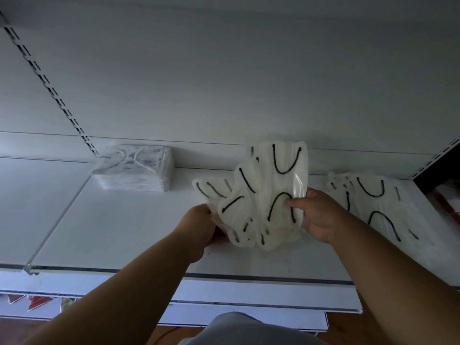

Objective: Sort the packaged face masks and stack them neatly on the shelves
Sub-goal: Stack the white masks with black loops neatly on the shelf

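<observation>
A fanned bunch of packaged white masks with black ear loops (263,195) is held above the white shelf (124,225). My left hand (201,225) grips the bunch at its lower left edge. My right hand (316,215) pinches its right side, thumb on the front of the top pack. A loose pile of the same black-looped masks (378,202) lies on the shelf to the right. At the back left a neat stack of packaged masks with white loops (135,170) stands against the rear panel.
The shelf's front edge (249,276) runs across below my forearms, with lower shelves beneath. A slotted upright (49,88) rises at the left. A dark gap with red items (445,205) lies at the far right. Bare shelf surface lies left of my hands.
</observation>
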`<state>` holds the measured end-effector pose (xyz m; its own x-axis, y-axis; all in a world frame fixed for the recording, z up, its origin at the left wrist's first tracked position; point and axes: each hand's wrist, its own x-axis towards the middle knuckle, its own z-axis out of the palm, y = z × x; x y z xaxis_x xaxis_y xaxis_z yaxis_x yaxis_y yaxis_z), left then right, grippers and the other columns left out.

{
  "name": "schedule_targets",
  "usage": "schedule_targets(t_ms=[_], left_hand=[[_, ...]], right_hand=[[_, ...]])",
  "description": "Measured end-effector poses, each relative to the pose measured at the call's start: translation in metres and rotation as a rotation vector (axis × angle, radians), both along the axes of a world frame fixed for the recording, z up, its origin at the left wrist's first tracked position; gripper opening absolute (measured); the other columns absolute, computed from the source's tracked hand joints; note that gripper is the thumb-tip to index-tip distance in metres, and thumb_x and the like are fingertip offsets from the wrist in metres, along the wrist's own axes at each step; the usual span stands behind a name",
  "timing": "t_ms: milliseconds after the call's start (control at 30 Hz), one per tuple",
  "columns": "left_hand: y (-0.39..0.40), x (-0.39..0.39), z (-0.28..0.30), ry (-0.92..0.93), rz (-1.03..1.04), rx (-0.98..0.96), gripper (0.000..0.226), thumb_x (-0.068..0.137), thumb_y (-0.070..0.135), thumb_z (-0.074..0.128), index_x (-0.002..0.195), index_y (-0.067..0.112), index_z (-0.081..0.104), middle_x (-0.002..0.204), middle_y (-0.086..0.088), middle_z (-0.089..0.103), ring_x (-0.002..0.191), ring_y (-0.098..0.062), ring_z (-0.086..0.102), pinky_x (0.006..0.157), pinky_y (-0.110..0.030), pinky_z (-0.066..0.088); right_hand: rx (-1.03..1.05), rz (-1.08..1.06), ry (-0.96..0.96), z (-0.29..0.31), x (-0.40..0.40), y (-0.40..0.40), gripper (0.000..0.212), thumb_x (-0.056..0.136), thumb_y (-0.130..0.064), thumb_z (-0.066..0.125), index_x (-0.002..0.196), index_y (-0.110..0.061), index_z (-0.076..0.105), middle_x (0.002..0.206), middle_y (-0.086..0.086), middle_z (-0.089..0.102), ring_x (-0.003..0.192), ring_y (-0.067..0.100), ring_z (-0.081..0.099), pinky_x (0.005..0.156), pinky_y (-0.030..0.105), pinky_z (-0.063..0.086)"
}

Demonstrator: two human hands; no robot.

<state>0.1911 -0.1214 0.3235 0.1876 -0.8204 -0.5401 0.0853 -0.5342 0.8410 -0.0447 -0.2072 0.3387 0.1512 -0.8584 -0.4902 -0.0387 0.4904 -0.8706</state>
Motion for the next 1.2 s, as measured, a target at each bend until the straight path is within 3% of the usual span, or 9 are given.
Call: schedule_targets(t_ms=[133,200,333,467,600,733,867,1067,1200], left_hand=[[0.005,0.004,-0.005,-0.016,-0.051,0.109,0.017,0.095,0.002,0.055,0.106,-0.001,0.068,0.087,-0.021,0.076,0.080,-0.036,0.075,0.068,-0.038,0.059],[0.004,0.006,-0.001,0.009,-0.060,0.123,0.017,0.095,0.000,0.055,0.108,-0.002,0.067,0.091,-0.022,0.076,0.083,-0.037,0.075,0.072,-0.043,0.062],[-0.004,0.004,0.008,0.063,-0.081,0.123,0.025,0.099,0.015,0.057,0.112,-0.005,0.065,0.094,-0.023,0.074,0.083,-0.039,0.073,0.080,-0.049,0.061],[-0.011,0.000,0.012,0.183,0.027,0.177,0.054,0.102,0.048,0.048,0.110,-0.002,0.066,0.094,-0.025,0.073,0.074,-0.036,0.071,0.061,-0.042,0.059],[-0.014,-0.011,0.011,0.050,0.018,0.152,0.020,0.099,0.017,0.059,0.108,0.001,0.065,0.092,-0.021,0.074,0.080,-0.038,0.074,0.071,-0.048,0.062],[-0.007,-0.013,0.010,-0.033,-0.090,0.057,0.011,0.093,0.009,0.066,0.102,0.008,0.072,0.094,-0.015,0.077,0.090,-0.037,0.074,0.084,-0.056,0.059],[-0.002,-0.018,0.009,-0.057,-0.154,-0.026,0.013,0.091,0.009,0.069,0.104,0.009,0.072,0.096,-0.011,0.077,0.093,-0.034,0.074,0.087,-0.053,0.059],[0.003,-0.009,0.015,0.122,-0.190,-0.010,0.023,0.096,-0.001,0.053,0.113,-0.003,0.068,0.104,-0.023,0.074,0.095,-0.042,0.071,0.086,-0.048,0.060],[0.000,0.009,0.015,0.287,0.003,0.150,0.030,0.099,0.016,0.043,0.085,0.002,0.066,0.068,-0.012,0.066,0.051,-0.023,0.061,0.047,-0.026,0.051]], right_hand=[[0.012,-0.045,0.019,-0.001,-0.014,0.002,0.019,0.092,0.003,0.061,0.106,-0.007,0.069,0.098,0.015,0.074,0.087,0.028,0.071,0.077,0.043,0.059],[0.080,-0.122,-0.073,-0.001,-0.019,0.002,0.019,0.094,0.003,0.058,0.107,-0.006,0.069,0.096,0.013,0.075,0.082,0.025,0.072,0.062,0.036,0.060],[0.219,-0.253,-0.175,-0.003,-0.019,0.005,0.021,0.096,0.000,0.055,0.112,-0.003,0.068,0.105,0.014,0.073,0.095,0.027,0.069,0.078,0.041,0.056],[0.320,-0.438,-0.298,0.000,0.001,0.018,0.015,0.096,-0.001,0.054,0.105,-0.002,0.067,0.095,0.015,0.071,0.087,0.026,0.066,0.075,0.042,0.054],[0.336,-0.499,-0.347,-0.005,0.032,0.035,0.012,0.095,0.001,0.055,0.094,-0.005,0.066,0.092,0.015,0.069,0.085,0.028,0.065,0.093,0.046,0.052],[0.361,-0.514,-0.344,0.003,0.044,0.030,0.010,0.095,-0.003,0.056,0.091,-0.006,0.065,0.085,0.012,0.068,0.077,0.024,0.065,0.073,0.037,0.056],[0.356,-0.387,-0.287,0.009,0.051,0.023,0.011,0.097,-0.006,0.055,0.098,-0.004,0.066,0.092,0.015,0.069,0.086,0.030,0.067,0.085,0.045,0.055],[0.257,-0.130,-0.003,0.000,0.047,0.026,0.011,0.095,-0.005,0.058,0.102,-0.004,0.067,0.097,0.018,0.073,0.084,0.031,0.070,0.066,0.039,0.058],[0.118,0.076,0.155,-0.005,0.039,0.031,0.015,0.095,-0.006,0.059,0.106,-0.009,0.068,0.102,0.013,0.073,0.097,0.030,0.069,0.089,0.046,0.057]])
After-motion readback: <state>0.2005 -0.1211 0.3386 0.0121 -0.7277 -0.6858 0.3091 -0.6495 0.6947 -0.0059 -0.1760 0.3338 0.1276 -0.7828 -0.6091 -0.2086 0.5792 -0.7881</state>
